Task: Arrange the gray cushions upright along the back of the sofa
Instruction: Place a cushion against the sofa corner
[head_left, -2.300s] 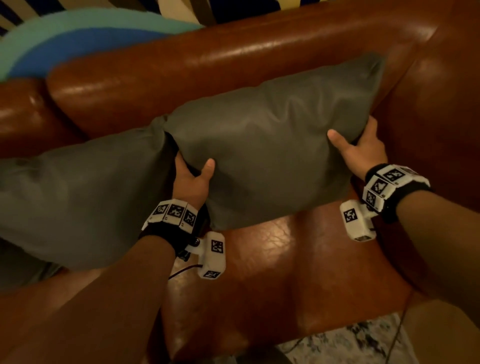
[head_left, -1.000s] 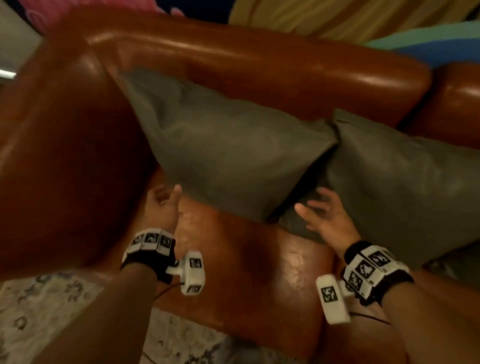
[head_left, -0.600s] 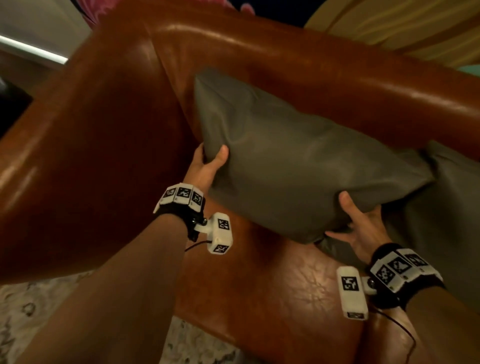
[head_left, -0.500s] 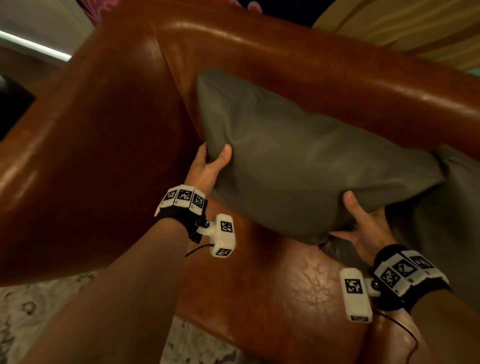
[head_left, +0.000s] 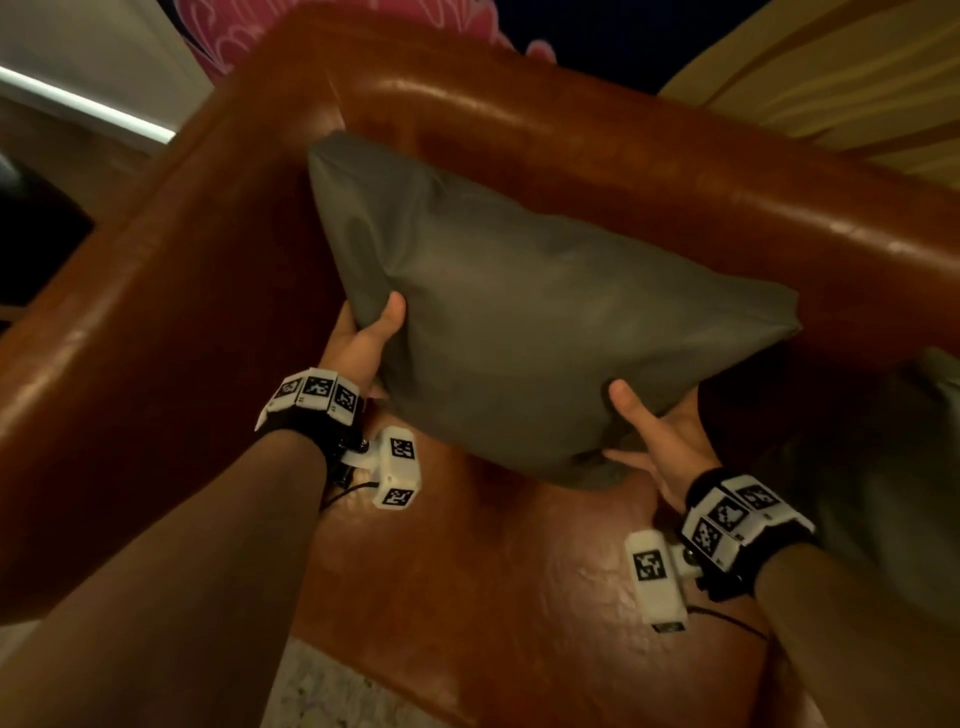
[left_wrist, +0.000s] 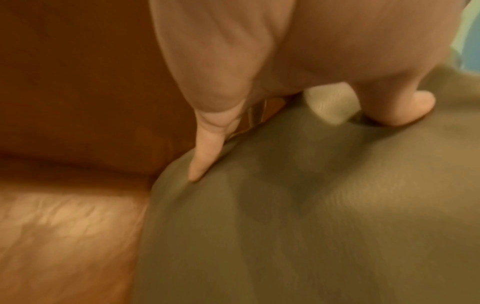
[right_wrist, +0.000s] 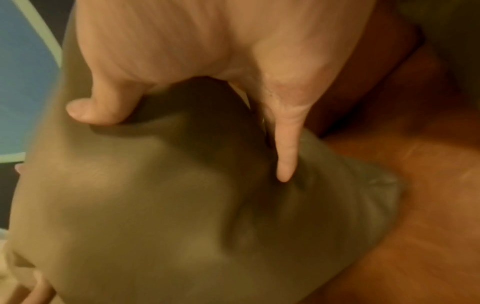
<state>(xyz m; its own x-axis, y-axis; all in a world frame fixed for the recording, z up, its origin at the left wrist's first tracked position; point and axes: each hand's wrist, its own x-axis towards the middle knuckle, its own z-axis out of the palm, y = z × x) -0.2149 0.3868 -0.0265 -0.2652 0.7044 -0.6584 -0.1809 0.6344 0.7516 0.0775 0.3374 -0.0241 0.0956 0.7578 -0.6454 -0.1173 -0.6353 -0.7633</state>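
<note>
Gripping gray cushion (head_left: 545, 332), both hands (head_left: 358, 343)

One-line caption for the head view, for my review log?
Both hands, left hand and right hand, grip a gray cushion at its lower corners, raised off the seat in the brown leather sofa corner.

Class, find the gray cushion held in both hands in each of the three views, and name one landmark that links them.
Head: gray cushion at centre, against the sofa back.
Left wrist: fills the lower right, under the left hand.
Right wrist: fills the centre and lower left, under the right hand.
Shared landmark: brown leather sofa.
</note>
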